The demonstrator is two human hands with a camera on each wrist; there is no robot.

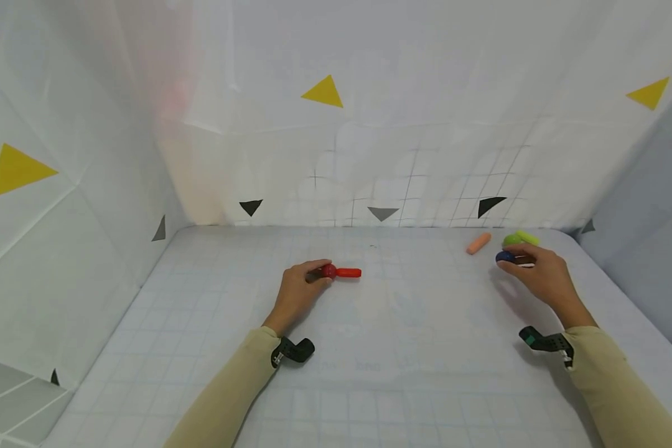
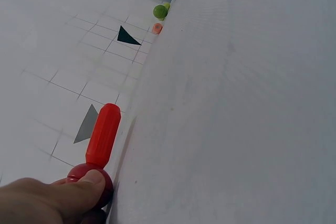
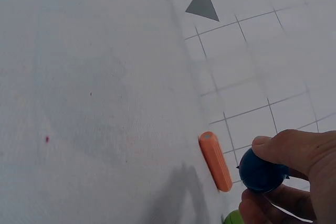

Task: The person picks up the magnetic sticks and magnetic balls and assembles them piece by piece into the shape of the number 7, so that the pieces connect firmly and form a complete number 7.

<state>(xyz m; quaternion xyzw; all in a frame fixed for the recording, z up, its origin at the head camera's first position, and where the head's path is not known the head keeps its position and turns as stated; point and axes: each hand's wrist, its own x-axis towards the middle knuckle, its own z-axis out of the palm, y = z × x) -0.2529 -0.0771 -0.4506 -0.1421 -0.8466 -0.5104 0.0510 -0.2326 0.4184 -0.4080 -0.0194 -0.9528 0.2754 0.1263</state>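
Blue ball [image 3: 260, 174] partly covered by right hand [image 1: 547, 278].

Site appeared to be a lab-type test booth: creased white sheeting [image 1: 425, 74] stood beyond the left hand [image 1: 299, 290] and right hand [image 1: 542, 279], marked with grid lines [image 1: 353, 213] and yellow triangles [image 1: 326, 93]; a black device [image 1: 298, 351] sat behind each hand, at the wrist.

Dim, greyish wrist views, brighter head view (soft shadows [image 3: 181, 198])
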